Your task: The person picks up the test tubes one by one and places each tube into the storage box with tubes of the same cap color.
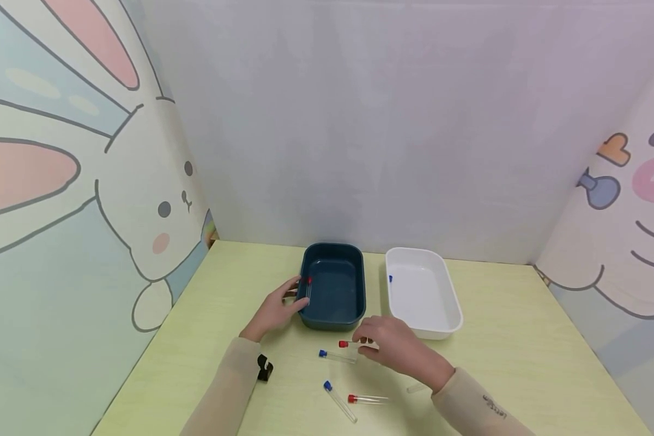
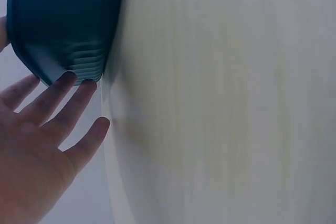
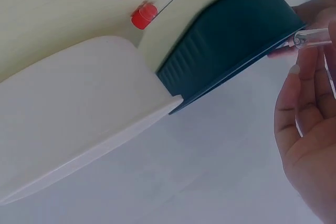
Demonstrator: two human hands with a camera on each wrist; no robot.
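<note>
My left hand [image 1: 277, 312] rests at the left wall of a dark blue tray [image 1: 338, 321], thumb at its rim. In the left wrist view the fingers [image 2: 68, 116] are fairly straight and spread against the tray's outside. My right hand [image 1: 395, 345] pinches a clear test tube with a red cap [image 1: 343, 344], just in front of the tray. The right wrist view shows that tube [image 3: 315, 38] between thumb and fingers. One red-capped tube [image 1: 309, 287] lies inside the dark tray along its left side. A blue-capped tube [image 1: 338, 356] lies on the table near my right fingertips.
A white tray [image 1: 425, 303] stands right of the dark one, with a blue cap [image 1: 390, 278] at its left wall. Nearer lie another blue-capped tube [image 1: 340, 402], a red-capped tube [image 1: 367, 399] and a tube [image 1: 416, 387] partly hidden by my right arm.
</note>
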